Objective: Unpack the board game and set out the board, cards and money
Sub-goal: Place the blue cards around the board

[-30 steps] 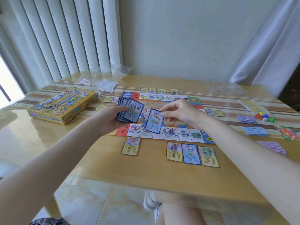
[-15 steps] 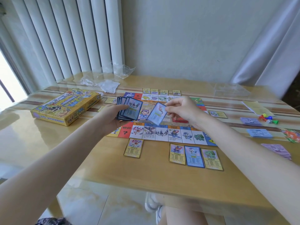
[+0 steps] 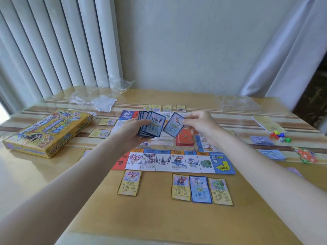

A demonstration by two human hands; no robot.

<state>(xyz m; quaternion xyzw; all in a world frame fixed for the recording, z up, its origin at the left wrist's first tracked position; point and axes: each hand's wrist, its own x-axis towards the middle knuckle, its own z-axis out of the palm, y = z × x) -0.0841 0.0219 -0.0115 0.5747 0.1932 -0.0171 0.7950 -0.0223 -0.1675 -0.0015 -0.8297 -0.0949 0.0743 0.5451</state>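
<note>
1. Nearest the viewer, on the wooden table (image 3: 159,220), four property cards lie face up along the board's near edge: a lone yellow card (image 3: 129,183) on the left and, to the right, a row of three cards (image 3: 201,189) set side by side, yellow, blue, yellow. Between them is a gap under two board squares, which suggests more cards are due there.
2. The board (image 3: 177,161) lies unfolded and flat, so that step looks finished.
3. Above the board's middle, the left hand (image 3: 131,131) is closed around a fan of blue cards (image 3: 150,126), several still undealt.
4. Just beside it, the right hand (image 3: 200,123) pinches a single blue card (image 3: 174,125) between thumb and fingertips, tilted and clear of the fan, not yet laid down.
5. A red card deck (image 3: 184,138) sits on the board's centre, below the right hand.
6. To the right, stacks of paper money (image 3: 261,140) are set out, with coloured pawns and a die (image 3: 279,136) and a folded leaflet (image 3: 267,123) near them.
7. To the left, the yellow game box (image 3: 47,131) lies closed, with two more yellow cards (image 3: 103,128) between it and the board.
8. Along the far edge, a further row of small cards (image 3: 163,108) is placed; empty plastic wrappers (image 3: 99,99) lie beyond.
9. Judged overall, setup is well advanced; mainly card dealing remains.
</note>
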